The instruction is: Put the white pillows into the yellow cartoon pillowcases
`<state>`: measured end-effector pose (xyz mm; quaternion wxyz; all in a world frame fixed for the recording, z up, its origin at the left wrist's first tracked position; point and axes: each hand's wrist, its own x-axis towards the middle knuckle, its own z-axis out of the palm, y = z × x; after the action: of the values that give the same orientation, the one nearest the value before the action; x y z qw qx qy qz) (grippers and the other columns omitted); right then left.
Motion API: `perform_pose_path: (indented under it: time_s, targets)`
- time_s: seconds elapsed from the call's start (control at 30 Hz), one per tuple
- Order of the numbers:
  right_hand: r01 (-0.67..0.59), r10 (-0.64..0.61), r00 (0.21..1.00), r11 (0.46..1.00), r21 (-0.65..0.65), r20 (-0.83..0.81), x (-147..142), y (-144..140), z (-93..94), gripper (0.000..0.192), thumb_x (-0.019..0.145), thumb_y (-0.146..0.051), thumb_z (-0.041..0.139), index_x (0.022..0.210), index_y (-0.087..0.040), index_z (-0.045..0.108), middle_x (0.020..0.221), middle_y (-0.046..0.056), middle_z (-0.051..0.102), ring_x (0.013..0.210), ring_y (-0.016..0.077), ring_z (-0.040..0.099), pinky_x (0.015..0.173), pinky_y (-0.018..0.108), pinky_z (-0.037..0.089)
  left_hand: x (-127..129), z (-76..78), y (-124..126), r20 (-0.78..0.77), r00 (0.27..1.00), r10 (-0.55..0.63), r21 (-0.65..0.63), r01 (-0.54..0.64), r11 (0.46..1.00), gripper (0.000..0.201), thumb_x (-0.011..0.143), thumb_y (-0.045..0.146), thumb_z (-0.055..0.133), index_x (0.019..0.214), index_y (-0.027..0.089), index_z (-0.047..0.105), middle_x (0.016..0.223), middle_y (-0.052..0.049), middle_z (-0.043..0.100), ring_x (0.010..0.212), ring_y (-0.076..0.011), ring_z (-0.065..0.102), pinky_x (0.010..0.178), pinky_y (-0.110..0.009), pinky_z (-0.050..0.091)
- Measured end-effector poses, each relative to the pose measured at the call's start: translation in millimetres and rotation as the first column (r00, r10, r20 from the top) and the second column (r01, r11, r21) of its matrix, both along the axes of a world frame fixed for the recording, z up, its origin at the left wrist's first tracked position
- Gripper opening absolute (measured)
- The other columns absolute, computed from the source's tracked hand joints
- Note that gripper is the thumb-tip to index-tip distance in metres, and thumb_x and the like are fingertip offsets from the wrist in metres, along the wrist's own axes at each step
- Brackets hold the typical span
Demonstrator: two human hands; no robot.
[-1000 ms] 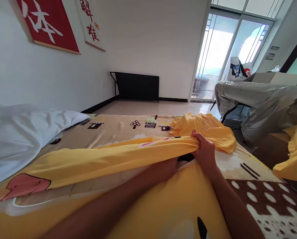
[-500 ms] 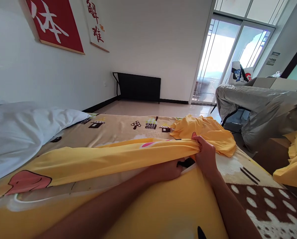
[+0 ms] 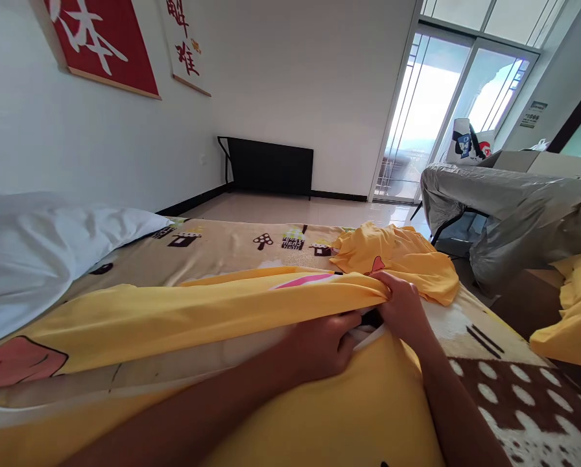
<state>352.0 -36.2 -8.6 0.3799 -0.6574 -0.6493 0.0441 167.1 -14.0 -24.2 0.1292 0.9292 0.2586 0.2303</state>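
On bed, yellow cover [image 3: 183, 311] lengthwise left-right

left hand [image 3: 327, 344] fingertips: hidden under yellow cover [image 3: 198, 311] | red poster [image 3: 103, 42]: cropped

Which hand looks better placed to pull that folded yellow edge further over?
Probably the right hand: it already pinches the folded edge of the yellow cover in a closed grip. The left hand lies just under that fold, fingers curled, apparently holding nothing.
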Motion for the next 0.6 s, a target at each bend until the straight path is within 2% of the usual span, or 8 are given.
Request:
perform_pose_path:
  time_s: [0.13,0.27,0.4,0.5,0.6]
  targets:
    - [-0.251,0.248,0.968,0.950,-0.186,-0.036,10.5,-2.5,6.6,0.020,0.069,-0.021,0.055,0.083,-0.018,0.069,0.079,0.000,0.069,0.076,0.0169,0.059,0.067,0.023,0.041,0.5,-4.2,2.0,0.065,0.998,0.014,-0.036,-0.012,0.999,0.030,0.080,0.018,0.045,0.097,0.020,0.069,0.107,-0.005,0.070,0.100,-0.0229,0.063,0.095,-0.034,0.047]
    - [-0.301,0.301,0.953,0.936,-0.182,-0.027,14.4,-0.4,4.6,0.021,0.070,-0.029,0.060,0.086,-0.017,0.069,0.082,0.001,0.068,0.075,0.0164,0.057,0.067,0.023,0.041,0.4,-5.7,1.7,0.041,0.999,0.006,-0.069,-0.003,0.998,0.033,0.083,0.018,0.043,0.101,0.021,0.070,0.112,-0.004,0.069,0.103,-0.0222,0.063,0.097,-0.034,0.046]
    - [-0.209,0.221,0.972,0.967,-0.142,0.075,9.2,3.6,-3.8,0.013,0.068,-0.020,0.055,0.073,-0.017,0.067,0.071,0.001,0.065,0.068,0.0147,0.053,0.062,0.023,0.037,0.8,-8.7,2.2,0.020,1.000,0.000,-0.076,0.001,0.997,0.030,0.084,0.020,0.043,0.095,0.022,0.071,0.104,-0.004,0.071,0.097,-0.0199,0.064,0.093,-0.031,0.048]
    - [-0.099,0.106,0.988,0.993,-0.066,0.114,4.0,6.4,-9.8,0.022,0.061,-0.011,0.046,0.070,-0.019,0.064,0.066,0.001,0.063,0.063,0.0142,0.050,0.060,0.023,0.033,2.9,-10.4,4.6,0.037,0.998,0.045,-0.073,-0.043,0.996,0.029,0.083,0.020,0.043,0.089,0.021,0.071,0.096,-0.004,0.073,0.090,-0.0200,0.066,0.088,-0.032,0.050]
    - [-0.033,0.031,0.996,0.999,0.020,0.086,0.9,9.4,-14.0,0.026,0.055,-0.011,0.042,0.071,-0.019,0.062,0.064,0.001,0.062,0.061,0.0143,0.048,0.059,0.024,0.032,6.3,-9.1,8.9,0.119,0.987,0.106,-0.079,-0.097,0.992,0.026,0.081,0.020,0.046,0.089,0.020,0.071,0.095,-0.005,0.073,0.089,-0.0211,0.066,0.088,-0.033,0.050]
